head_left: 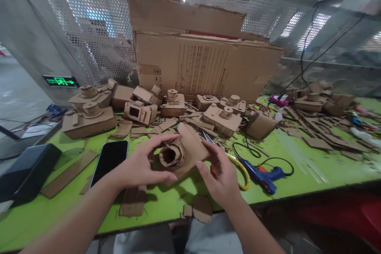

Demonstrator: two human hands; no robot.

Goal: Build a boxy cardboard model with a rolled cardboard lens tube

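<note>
A flat cardboard panel with a rolled, many-sided cardboard tube standing on it is tilted between my two hands. My left hand curves around the tube's side, its thumb along the panel's lower edge and its fingers at the upper edge. At the right corner, my right hand has the panel between thumb and fingers. Scissors with yellow-and-red handles lie just behind the right hand, partly covered. Below the hands, small cardboard scraps sit at the table's front edge.
Several cardboard camera models line the back among offcuts, before a large cardboard box. A blue glue gun with its cable and clear glue sticks lie right. A phone and black case lie left on the green table.
</note>
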